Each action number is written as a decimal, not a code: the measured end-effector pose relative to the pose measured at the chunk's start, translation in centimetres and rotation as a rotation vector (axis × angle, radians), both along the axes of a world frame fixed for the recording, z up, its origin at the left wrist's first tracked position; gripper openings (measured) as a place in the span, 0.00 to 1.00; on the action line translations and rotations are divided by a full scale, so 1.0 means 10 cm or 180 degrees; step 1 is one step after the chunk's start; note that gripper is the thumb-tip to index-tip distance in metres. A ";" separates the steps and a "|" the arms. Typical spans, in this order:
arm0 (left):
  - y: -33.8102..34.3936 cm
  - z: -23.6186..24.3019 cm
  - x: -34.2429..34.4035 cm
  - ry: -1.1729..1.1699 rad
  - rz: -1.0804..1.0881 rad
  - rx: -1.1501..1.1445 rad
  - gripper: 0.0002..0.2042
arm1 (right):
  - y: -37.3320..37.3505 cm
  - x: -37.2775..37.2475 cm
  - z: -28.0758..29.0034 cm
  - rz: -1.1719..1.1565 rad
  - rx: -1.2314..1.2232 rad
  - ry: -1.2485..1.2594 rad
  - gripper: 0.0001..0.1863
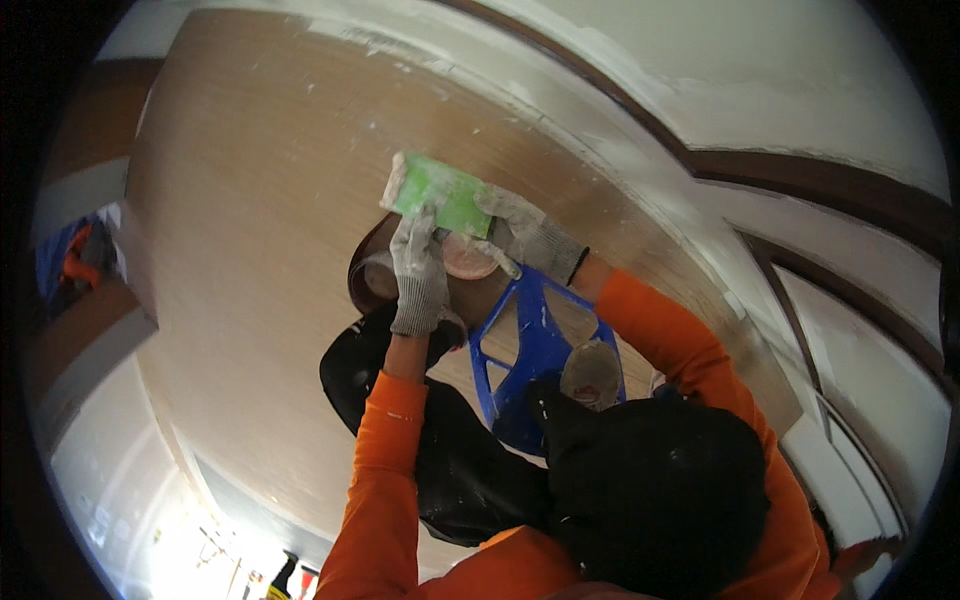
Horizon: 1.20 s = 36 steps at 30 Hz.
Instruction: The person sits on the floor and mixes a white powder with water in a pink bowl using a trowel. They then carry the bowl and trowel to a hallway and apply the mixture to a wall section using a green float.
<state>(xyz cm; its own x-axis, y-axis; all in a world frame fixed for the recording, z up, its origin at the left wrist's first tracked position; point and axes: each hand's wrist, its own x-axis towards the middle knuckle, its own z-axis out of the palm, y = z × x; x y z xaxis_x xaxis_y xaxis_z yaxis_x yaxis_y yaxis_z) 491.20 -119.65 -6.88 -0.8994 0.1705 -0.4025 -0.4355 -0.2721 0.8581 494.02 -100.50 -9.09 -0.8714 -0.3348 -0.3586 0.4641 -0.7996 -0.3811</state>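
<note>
Both gloved hands, left hand [418,270] and right hand [525,232], close on the green rectangular sanding block [437,193] at twelve o'clock, pressed against the tan wooden floor [250,250]. Even pressure and flat strokes would serve best.

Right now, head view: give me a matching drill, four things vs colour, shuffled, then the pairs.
Things:
1. flat pad under both gloved hands
2. stool frame below the hands
3. sleeves on the forearms
4. work gloves

Colours:
A. blue
B. grey-white
C. green
D. orange

Pairs: 1-C, 2-A, 3-D, 4-B.

The left hand and right hand both press the pad against the tan panel.
</note>
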 end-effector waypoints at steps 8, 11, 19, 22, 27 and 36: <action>0.46 0.24 0.10 0.0108 -0.0033 -0.0143 0.13 | 0.19 0.11 0.27 -0.0290 -0.0017 -0.0192 0.22; 0.52 0.27 0.16 0.0020 -0.0073 0.0149 0.13 | 0.23 0.20 0.21 -0.0193 -0.0024 -0.0071 0.22; 0.87 0.23 0.07 -0.0223 -0.0084 0.0045 0.15 | 0.49 0.15 0.20 -0.0377 -0.0113 -0.0254 0.17; 0.77 0.20 0.03 0.0313 -0.0400 -0.0283 0.19 | 0.41 0.15 0.30 -0.0477 0.0035 -0.0165 0.17; 0.96 0.33 0.09 0.0046 -0.0914 0.0001 0.25 | 0.52 0.32 0.27 -0.0985 0.0180 -0.0478 0.18; 0.10 -0.20 0.90 -0.0494 -0.2772 -0.0359 0.25 | 0.37 1.28 0.53 -0.1320 0.4555 0.0325 0.25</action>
<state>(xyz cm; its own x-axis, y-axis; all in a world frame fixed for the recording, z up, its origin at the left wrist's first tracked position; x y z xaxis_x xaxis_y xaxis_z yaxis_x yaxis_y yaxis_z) 500.15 -118.63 -8.85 -0.4033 0.7200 -0.5647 -0.5619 0.2922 0.7739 506.81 -96.84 -3.76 -0.8550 0.5101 -0.0941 0.2270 0.2049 -0.9521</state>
